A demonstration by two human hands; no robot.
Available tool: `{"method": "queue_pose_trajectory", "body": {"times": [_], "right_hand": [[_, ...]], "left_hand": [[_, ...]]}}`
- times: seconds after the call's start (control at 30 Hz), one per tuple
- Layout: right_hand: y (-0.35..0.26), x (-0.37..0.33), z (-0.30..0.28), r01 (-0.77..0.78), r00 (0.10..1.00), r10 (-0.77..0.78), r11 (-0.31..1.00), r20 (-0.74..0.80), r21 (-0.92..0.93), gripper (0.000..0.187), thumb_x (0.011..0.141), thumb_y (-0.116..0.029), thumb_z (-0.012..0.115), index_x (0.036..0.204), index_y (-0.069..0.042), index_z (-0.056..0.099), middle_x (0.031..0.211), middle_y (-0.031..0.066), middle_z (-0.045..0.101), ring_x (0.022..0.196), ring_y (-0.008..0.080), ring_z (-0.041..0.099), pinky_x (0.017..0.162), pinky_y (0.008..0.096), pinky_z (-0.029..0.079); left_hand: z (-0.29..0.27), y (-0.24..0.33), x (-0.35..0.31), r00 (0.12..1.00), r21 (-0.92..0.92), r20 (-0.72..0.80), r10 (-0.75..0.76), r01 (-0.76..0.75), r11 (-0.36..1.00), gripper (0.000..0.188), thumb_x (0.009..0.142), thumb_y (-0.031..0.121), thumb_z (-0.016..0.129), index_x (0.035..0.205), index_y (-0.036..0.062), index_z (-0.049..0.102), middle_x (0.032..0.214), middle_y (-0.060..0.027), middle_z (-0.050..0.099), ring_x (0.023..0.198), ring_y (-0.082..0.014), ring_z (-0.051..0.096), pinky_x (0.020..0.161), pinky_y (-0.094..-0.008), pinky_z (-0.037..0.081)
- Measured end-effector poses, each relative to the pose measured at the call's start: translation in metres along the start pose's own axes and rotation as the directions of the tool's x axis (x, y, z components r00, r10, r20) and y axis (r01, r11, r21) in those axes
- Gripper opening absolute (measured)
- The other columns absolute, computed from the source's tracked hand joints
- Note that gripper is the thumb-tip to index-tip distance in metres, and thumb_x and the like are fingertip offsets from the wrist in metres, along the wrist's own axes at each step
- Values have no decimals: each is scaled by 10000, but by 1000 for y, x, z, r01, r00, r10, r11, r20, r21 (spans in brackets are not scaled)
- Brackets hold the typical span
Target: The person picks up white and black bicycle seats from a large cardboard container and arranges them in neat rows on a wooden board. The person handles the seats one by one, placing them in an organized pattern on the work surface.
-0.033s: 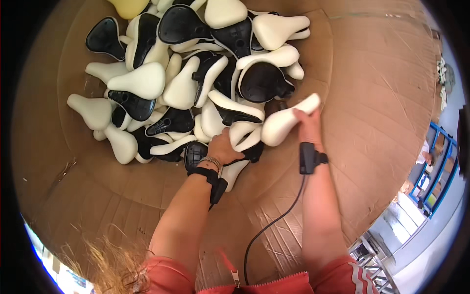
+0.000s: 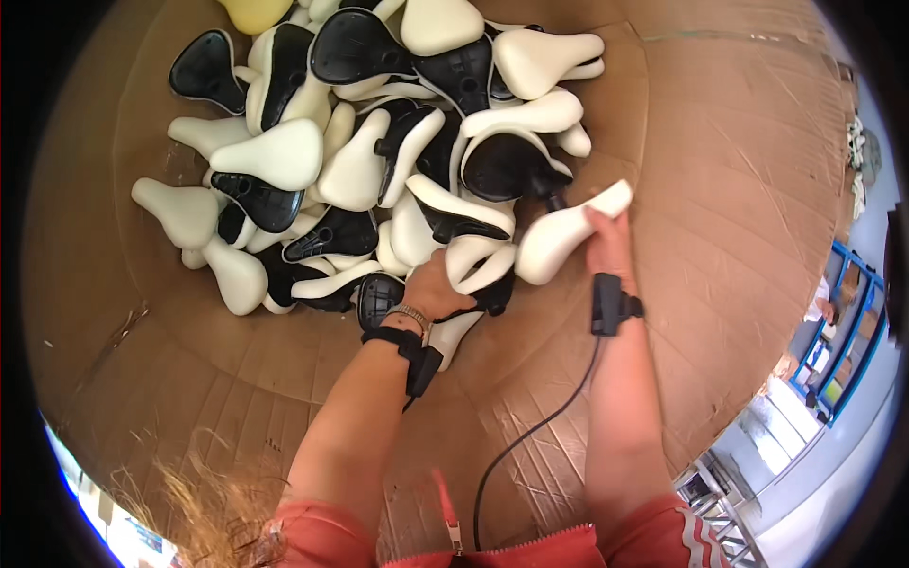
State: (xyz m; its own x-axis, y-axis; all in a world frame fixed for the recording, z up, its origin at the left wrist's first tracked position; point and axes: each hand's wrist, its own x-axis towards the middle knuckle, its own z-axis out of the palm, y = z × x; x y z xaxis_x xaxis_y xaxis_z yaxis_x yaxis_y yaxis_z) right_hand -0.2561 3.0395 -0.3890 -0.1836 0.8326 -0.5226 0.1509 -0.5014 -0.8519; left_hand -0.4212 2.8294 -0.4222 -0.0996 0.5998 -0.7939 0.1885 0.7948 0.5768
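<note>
In my right hand [image 2: 609, 248] is a cream bicycle saddle [image 2: 557, 244], gripped by its narrow nose, its wide end pointing down and left. My left hand [image 2: 437, 288] is closed around the edge of another saddle [image 2: 475, 259] at the near side of the heap; its thumb lies across the black underside, and part of the grip is hidden. A pale saddle [image 2: 456, 333] sticks out below the left wrist. Beside the left hand lies a saddle with its black base up [image 2: 380, 295].
A heap of cream saddles [image 2: 355, 170] with black bases fills the far part of a big cardboard box [image 2: 729, 218]. At the top left is a yellow saddle [image 2: 254, 13]. A black cable [image 2: 530, 431] runs from my right wrist strap. Beyond the box stands a blue rack [image 2: 843, 331].
My right hand has shifted slightly to the right with its saddle, widening the gap to the heap. My left hand stays almost in place.
</note>
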Motion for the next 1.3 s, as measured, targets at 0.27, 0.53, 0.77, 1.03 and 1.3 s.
{"method": "queue_pose_trajectory", "body": {"times": [0.27,0.53,0.77,1.03,1.3], "right_hand": [[-2,46,-2,-423,898,423,906,120,-23,346,797,-235,627,1064,-52,504,1009,92,621,935,234,606,876,407,469],[43,2,20,-527,828,523,849,201,-38,376,805,-245,627,1107,-62,498,973,74,590,919,242,586,845,418,479],[64,-8,48,-609,793,599,787,114,103,428,864,-343,615,1169,-59,515,1055,70,605,936,219,591,818,385,488],[110,-26,38,-340,938,328,934,-113,-107,444,804,-354,663,1048,15,620,915,82,630,804,179,568,736,298,438],[-104,-125,145,593,780,-561,523,276,-612,355,699,-129,693,984,46,573,1334,200,390,1129,329,484,926,393,413]], "left_hand": [[-169,15,-60,699,-191,693,177,-59,980,791,534,232,835,1211,-12,506,1095,-82,598,998,-180,544,904,-297,416],[-171,31,-32,951,-911,89,296,-43,411,608,665,134,748,1190,-49,503,1047,-66,621,920,-142,605,829,-265,479],[-62,51,24,995,-974,-73,75,-87,211,424,721,64,708,1113,29,551,978,-43,633,880,-141,592,810,-280,468],[-23,62,6,892,-705,-448,-64,-308,639,603,604,65,769,1105,-27,446,1023,-93,568,902,-181,564,820,-309,464],[-98,106,-94,812,-833,-550,-195,-549,64,438,650,-31,669,1061,-7,518,953,-48,589,836,-130,574,745,-252,477]]}}
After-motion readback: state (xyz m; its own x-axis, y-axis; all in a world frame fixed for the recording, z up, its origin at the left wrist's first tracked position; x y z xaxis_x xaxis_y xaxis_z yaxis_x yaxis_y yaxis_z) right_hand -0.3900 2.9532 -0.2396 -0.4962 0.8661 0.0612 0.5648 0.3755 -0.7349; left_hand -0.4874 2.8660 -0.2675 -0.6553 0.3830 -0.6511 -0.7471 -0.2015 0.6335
